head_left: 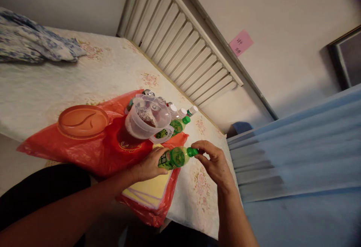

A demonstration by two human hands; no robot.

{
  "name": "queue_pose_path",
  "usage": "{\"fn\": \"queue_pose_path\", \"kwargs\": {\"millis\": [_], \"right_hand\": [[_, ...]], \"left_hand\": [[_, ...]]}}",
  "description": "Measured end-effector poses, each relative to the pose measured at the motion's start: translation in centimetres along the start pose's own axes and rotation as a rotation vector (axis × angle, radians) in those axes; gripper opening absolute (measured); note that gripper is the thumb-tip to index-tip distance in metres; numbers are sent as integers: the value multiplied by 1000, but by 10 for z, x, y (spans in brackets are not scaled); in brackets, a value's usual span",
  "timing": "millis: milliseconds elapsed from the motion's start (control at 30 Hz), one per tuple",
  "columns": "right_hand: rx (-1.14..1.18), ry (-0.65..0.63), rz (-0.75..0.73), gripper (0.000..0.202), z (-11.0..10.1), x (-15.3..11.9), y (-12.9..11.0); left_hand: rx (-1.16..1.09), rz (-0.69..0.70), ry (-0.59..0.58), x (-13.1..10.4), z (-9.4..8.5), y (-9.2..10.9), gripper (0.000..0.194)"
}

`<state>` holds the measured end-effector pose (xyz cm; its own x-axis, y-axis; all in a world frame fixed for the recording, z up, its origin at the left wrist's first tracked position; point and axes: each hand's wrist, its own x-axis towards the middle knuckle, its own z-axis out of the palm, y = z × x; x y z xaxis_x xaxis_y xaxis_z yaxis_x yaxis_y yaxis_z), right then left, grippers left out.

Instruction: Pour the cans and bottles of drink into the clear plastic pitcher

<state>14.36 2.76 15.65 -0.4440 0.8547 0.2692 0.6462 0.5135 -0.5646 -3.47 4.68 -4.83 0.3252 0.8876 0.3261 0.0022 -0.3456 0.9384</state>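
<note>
My left hand is wrapped around the lower part of a green-labelled drink bottle. At the bottle's neck, my right hand pinches the green cap between thumb and fingers; the cap sits on the bottle. Just beyond my left hand stands a clear plastic jug with dark, foamy liquid in it. Its handle points toward the bottle. Folded yellow cloths lie below the held bottle. An orange-red round lid rests to the left of the jug.
Red plastic bags cover part of the floral tablecloth. Behind the jug stand several cans and bottles, one a green-capped bottle. A patterned cloth lies far left. A radiator borders the back edge, and a blue curtain hangs right.
</note>
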Motion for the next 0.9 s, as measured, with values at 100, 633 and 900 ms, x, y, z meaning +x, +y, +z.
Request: {"fn": "queue_pose_path", "kwargs": {"millis": [100,633,900], "right_hand": [[-7,2,12,15,0,1,0],[-264,59,174,50,8,0,1],[25,-15,38,50,2,-4,4]], "left_hand": [[1,5,15,0,0,-1,69],[11,-6,7,-1,-1,2,71],[21,4,28,-1,-1,4,66]]}}
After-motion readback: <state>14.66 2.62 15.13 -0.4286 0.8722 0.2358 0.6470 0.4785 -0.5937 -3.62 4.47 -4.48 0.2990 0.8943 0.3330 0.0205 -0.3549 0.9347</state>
